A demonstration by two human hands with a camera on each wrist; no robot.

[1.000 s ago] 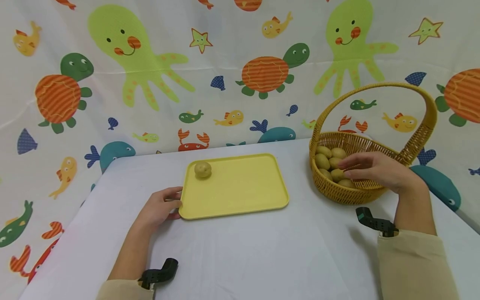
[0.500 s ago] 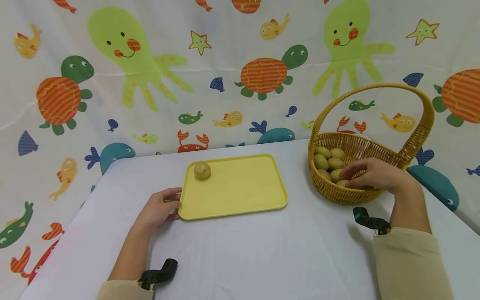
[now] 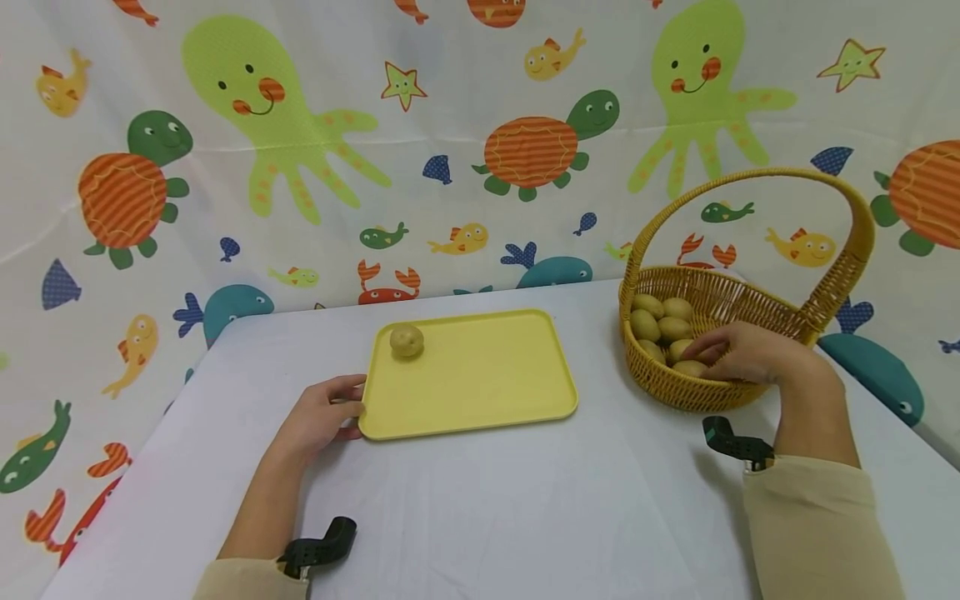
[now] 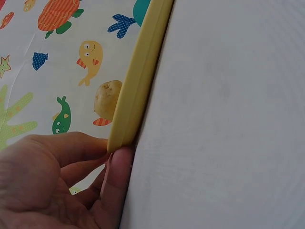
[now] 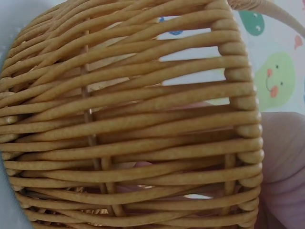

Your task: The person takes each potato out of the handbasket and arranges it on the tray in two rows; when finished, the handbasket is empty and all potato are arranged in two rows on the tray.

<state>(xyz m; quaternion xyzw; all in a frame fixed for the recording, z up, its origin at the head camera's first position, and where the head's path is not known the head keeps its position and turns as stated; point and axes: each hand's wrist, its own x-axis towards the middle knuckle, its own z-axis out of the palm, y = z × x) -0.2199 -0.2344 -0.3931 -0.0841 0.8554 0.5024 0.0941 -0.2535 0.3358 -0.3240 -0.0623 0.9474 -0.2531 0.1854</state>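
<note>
At the near left corner of a yellow tray [image 3: 480, 375], my left hand [image 3: 318, 417] grips the edge. The left wrist view shows the thumb and a finger [image 4: 119, 167] meeting at that corner. One potato [image 3: 407, 341] lies in the tray's far left corner. My right hand [image 3: 757, 354] reaches over the near rim into a wicker basket [image 3: 675, 392], fingers bent down among several potatoes [image 3: 675, 329]. Its fingertips touch the nearest potato [image 3: 690, 367]; whether they grip it is hidden. In the right wrist view, the basket wall [image 5: 143, 109] covers most of the hand.
The basket's tall arched handle [image 3: 750, 173] rises above my right hand. Both stand on a white-covered table [image 3: 525, 517]. Behind it hangs a curtain [image 3: 450, 108] printed with sea animals. A dark wrist camera sits on each forearm.
My right hand has gone down and left, deeper into the basket, its fingers bending onto the potatoes. My left hand, the tray and its potato have stayed put.
</note>
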